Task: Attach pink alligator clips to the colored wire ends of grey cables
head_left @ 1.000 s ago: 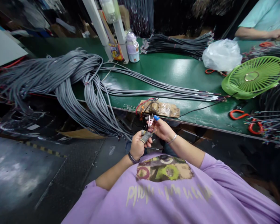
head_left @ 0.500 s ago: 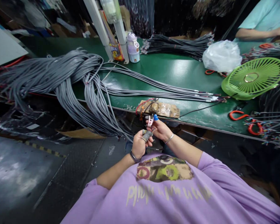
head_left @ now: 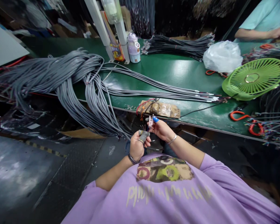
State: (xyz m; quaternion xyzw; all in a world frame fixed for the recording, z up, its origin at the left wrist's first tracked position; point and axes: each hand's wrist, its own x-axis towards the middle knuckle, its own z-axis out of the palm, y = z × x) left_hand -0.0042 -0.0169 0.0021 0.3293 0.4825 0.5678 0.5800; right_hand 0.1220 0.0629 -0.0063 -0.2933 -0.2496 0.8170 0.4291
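Note:
My left hand [head_left: 137, 144], a grey cover on its thumb, is closed around the end of a grey cable. Thin coloured wires [head_left: 144, 127] fan out above that thumb. Just to the right, my right hand [head_left: 164, 131] pinches a small pale pink piece [head_left: 150, 121] whose kind I cannot make out. One of its fingertips wears a blue cover [head_left: 155, 119]. The two hands almost touch, in front of the bench edge. Behind them, a taped wooden block [head_left: 162, 109] with red and orange leads lies at the edge.
A thick bundle of grey cables [head_left: 67, 70] drapes over the green bench [head_left: 177, 73]. A green fan [head_left: 253, 77], red-handled scissors [head_left: 240, 115], a plastic bag [head_left: 222, 56] and a bottle [head_left: 133, 48] stand or lie there. At the far right is another person's arm [head_left: 256, 34].
My hands have moved slightly apart, the left one a little to the left and down. The wires now spread out above my left thumb.

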